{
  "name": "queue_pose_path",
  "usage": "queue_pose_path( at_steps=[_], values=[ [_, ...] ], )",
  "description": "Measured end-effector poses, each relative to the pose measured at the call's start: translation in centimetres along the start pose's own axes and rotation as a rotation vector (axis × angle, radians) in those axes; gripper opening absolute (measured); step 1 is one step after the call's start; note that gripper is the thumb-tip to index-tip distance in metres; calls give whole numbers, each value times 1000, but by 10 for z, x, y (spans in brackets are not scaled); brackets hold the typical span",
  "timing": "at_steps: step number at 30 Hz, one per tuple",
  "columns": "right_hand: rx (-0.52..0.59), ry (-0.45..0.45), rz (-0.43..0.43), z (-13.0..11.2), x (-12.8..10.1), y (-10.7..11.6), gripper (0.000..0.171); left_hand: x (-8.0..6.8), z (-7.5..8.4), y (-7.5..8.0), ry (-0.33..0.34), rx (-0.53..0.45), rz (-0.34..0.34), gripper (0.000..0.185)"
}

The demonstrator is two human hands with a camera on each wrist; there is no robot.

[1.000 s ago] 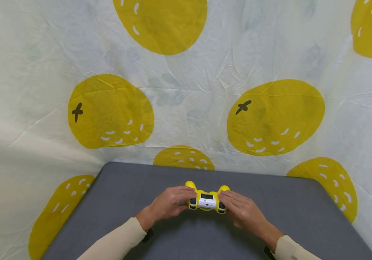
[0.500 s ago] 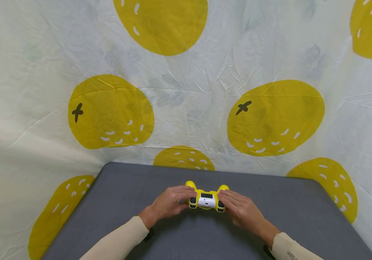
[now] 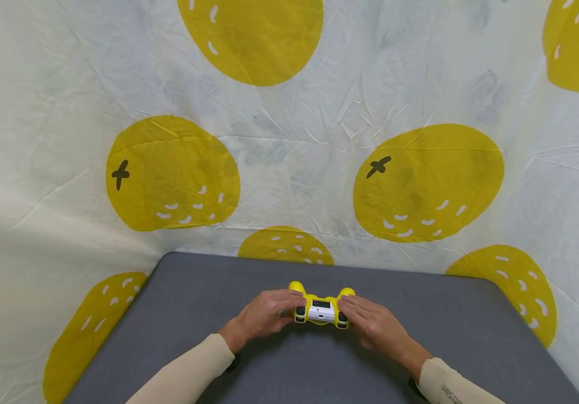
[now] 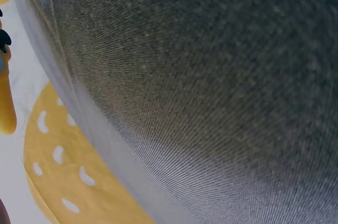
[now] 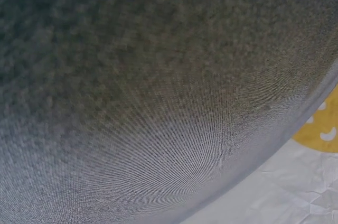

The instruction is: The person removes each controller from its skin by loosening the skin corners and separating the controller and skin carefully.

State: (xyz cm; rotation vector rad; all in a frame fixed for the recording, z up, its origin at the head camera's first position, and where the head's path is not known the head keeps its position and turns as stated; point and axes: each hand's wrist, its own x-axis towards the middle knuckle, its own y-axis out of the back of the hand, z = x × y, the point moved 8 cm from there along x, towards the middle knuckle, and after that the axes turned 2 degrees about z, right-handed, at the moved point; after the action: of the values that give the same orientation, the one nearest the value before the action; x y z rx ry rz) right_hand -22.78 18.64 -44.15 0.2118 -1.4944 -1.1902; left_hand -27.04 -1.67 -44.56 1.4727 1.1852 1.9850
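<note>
A yellow and white game controller [image 3: 322, 308] sits on the grey table [image 3: 193, 292], its handles pointing away from me. My left hand [image 3: 265, 314] grips its left side with curled fingers. My right hand [image 3: 372, 324] holds its right side, fingers laid over the grip. In the left wrist view only a sliver of the yellow controller [image 4: 5, 108] shows at the left edge, beside the grey table surface [image 4: 211, 86]. The right wrist view is filled by grey table fabric [image 5: 158, 86]; no hand shows there.
A white cloth with big yellow fruit prints [image 3: 420, 179] hangs behind and drapes round the table. The table's far edge [image 3: 319, 264] lies just beyond the controller. Cream sleeves [image 3: 188, 376] cover both forearms.
Both hands and the controller have drawn very slightly toward me and sit a touch lower; the hold is unchanged.
</note>
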Motion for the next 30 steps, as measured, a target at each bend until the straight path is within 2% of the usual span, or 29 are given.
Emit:
queue_pose_path(
  at_steps=[2, 4, 15, 30],
  values=[
    [0, -4, -6, 1, 1, -1, 71, 0, -1, -1, 2, -4, -2, 54],
    [-1, -5, -8, 1, 1, -2, 77, 0, -2, -2, 7, -10, -5, 54],
    [0, 9, -8, 4, -2, -10, 74, -1, -6, -10, 21, -9, -39, 52],
    [4, -7, -31, 8, -6, -19, 65, -2, -9, -17, 22, -39, -47, 49]
  ],
)
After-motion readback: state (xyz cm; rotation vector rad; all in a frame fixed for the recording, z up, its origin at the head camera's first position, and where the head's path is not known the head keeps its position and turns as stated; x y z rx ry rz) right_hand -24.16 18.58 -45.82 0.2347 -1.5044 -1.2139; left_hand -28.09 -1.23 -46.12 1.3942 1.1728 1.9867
